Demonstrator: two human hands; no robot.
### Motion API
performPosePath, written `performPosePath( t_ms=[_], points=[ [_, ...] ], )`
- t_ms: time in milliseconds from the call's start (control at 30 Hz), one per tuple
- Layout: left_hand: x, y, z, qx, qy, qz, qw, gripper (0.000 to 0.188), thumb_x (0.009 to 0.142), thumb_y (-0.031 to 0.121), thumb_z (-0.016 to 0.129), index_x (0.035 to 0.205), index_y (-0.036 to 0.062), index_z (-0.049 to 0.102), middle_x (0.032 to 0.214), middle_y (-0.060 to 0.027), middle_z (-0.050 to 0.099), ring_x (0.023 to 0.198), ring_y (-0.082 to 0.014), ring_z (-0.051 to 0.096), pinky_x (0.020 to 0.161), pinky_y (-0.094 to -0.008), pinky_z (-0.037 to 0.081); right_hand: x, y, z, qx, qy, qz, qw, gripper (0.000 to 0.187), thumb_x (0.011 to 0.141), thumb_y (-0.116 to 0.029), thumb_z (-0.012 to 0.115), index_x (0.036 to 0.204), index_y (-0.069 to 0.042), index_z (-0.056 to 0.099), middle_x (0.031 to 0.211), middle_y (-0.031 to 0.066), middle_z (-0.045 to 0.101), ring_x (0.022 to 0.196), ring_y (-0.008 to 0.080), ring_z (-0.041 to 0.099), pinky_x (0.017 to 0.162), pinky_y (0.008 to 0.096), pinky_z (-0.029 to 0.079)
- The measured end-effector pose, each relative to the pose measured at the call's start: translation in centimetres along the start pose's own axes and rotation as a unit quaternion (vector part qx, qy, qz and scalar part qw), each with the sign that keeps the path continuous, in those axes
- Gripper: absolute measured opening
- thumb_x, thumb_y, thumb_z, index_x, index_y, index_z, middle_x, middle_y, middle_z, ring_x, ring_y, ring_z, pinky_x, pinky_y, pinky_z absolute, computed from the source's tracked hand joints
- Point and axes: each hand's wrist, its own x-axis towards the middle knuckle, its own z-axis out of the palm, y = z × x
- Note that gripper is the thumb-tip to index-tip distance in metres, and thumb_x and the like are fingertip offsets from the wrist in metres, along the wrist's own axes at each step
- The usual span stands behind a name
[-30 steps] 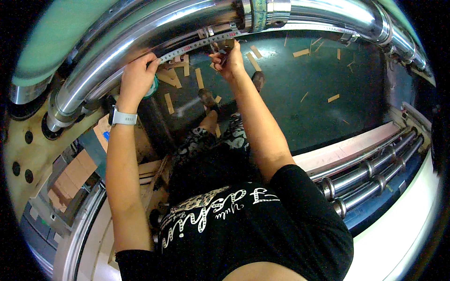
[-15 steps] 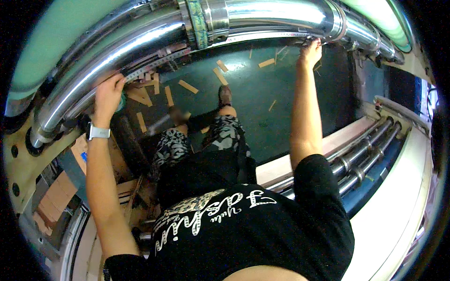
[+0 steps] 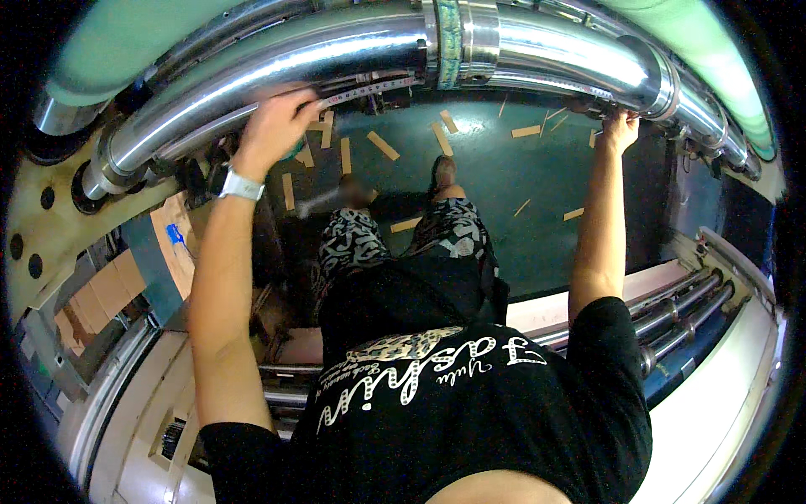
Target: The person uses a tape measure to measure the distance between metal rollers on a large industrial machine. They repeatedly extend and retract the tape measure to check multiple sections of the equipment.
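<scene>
A white ruled measuring tape (image 3: 369, 91) stretches along a bar beneath the big polished roller (image 3: 336, 55). My left hand (image 3: 281, 126), slightly smeared by motion, has its fingers curled at the tape's left part. Below that palm a bit of a teal object (image 3: 295, 151) shows, mostly hidden. My right hand (image 3: 620, 130) is closed at the underside of the roller, where the tape's right part runs; the fingertips are largely covered. Both arms reach forward, and a pale watch (image 3: 241, 184) sits on my left wrist.
Several cardboard strips (image 3: 382, 145) lie scattered on the dark green floor (image 3: 478, 185) around my feet. A machine side frame (image 3: 46, 197) with round holes stands at the left. Metal rods (image 3: 672, 323) run along the lower right, beside a pale panel (image 3: 714, 378).
My left hand has slid to the right along the roller, nearer my right hand, and the teal object has come with it. The whole view has shifted; my right hand stays at the same spot under the roller.
</scene>
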Motion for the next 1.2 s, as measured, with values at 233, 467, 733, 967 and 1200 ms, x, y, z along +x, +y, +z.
performPosePath(
  t_ms=[233,467,733,967,1200],
  points=[
    [3.0,3.0,4.0,0.028,0.012,-0.015,0.999,0.031,0.081,0.039,0.052,0.084,0.0097,0.064,0.077,-0.0127,0.062,0.075,-0.0332,0.06,0.067,-0.0415,0.048,1.2,0.5,-0.5,-0.059,0.016,0.002,0.998,0.016,0.082,-0.018,0.06,0.079,-0.003,0.054,0.066,0.0002,0.054,0.052,0.0092,0.045,0.045,0.025,0.039],
    [3.8,2.9,4.5,0.107,-0.012,-0.042,0.993,0.04,0.082,0.049,0.045,0.089,0.0149,0.065,0.081,-0.0101,0.064,0.078,-0.0293,0.061,0.069,-0.0392,0.049,0.1,-1.3,0.1,-0.075,0.013,0.02,0.997,0.011,0.084,-0.013,0.057,0.081,-0.002,0.057,0.069,0.0019,0.057,0.056,0.0106,0.049,0.049,0.0246,0.041],
    [4.3,3.7,3.8,0.074,-0.07,-0.074,0.992,0.043,0.082,0.049,0.044,0.093,0.0126,0.065,0.086,-0.0112,0.064,0.084,-0.0301,0.061,0.075,-0.0391,0.048,-3.3,-0.8,-2.1,-0.077,-0.006,0.037,0.996,0.021,0.085,-0.027,0.056,0.081,-0.007,0.054,0.061,-0.0029,0.046,0.049,0.0063,0.041,0.042,0.0211,0.032],
    [4.7,3.8,3.5,0.072,-0.114,-0.098,0.986,0.044,0.082,0.049,0.043,0.094,0.0137,0.065,0.09,-0.0113,0.064,0.085,-0.0296,0.061,0.076,-0.0399,0.048,-19.8,1.1,3.2,-0.036,-0.133,0.292,0.947,0.037,0.084,-0.037,0.056,0.064,-0.006,0.058,0.051,-0.0021,0.045,0.042,0.0071,0.037,0.04,0.022,0.027],
    [4.7,3.9,3.8,0.099,-0.083,-0.069,0.989,0.044,0.083,0.05,0.043,0.095,0.0123,0.064,0.088,-0.0127,0.063,0.085,-0.0306,0.06,0.077,-0.0398,0.047,-28.8,-1.4,10.5,0.003,-0.321,0.345,0.882,0.03,0.088,-0.033,0.052,0.076,-0.006,0.06,0.05,-0.0067,0.039,0.041,0.0034,0.032,0.039,0.0206,0.024]
  ],
)
